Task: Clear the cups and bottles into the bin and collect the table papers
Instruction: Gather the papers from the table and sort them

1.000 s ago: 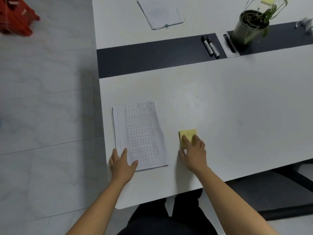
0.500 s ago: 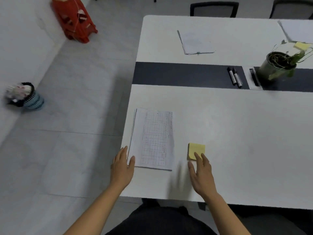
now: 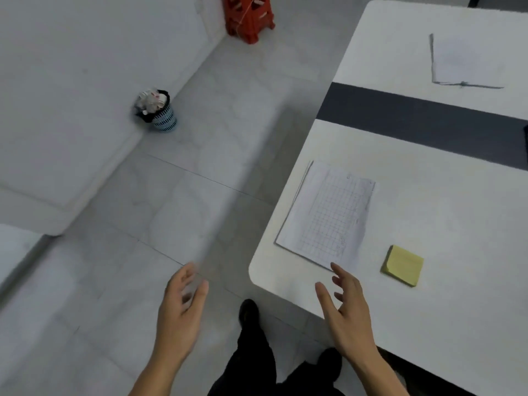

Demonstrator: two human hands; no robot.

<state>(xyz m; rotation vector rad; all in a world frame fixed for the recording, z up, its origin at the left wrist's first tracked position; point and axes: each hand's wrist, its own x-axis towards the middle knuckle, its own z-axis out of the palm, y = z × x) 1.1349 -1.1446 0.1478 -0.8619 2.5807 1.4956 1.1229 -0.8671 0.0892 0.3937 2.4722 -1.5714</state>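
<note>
A stack of gridded papers (image 3: 328, 215) lies near the corner of the white table (image 3: 445, 315). A yellow sticky-note pad (image 3: 403, 264) rests to its right. A second set of clipped papers (image 3: 465, 62) lies across the dark strip at the far side. My right hand (image 3: 347, 312) hovers over the table's near edge, just below the gridded papers, fingers spread and empty. My left hand (image 3: 180, 312) hangs over the floor, left of the table, open and empty. A small striped bin (image 3: 161, 114) stuffed with crumpled cups stands on the floor by the wall.
A red plastic stool (image 3: 248, 17) stands by the wall at the top. A dark band (image 3: 414, 118) runs across the table. My dark-trousered legs and shoes (image 3: 251, 312) are on the grey tiled floor beside the table corner.
The view has swung left toward the floor and bin. Both hands came off the papers and the sticky pad; the left hand is now off the table over the floor.
</note>
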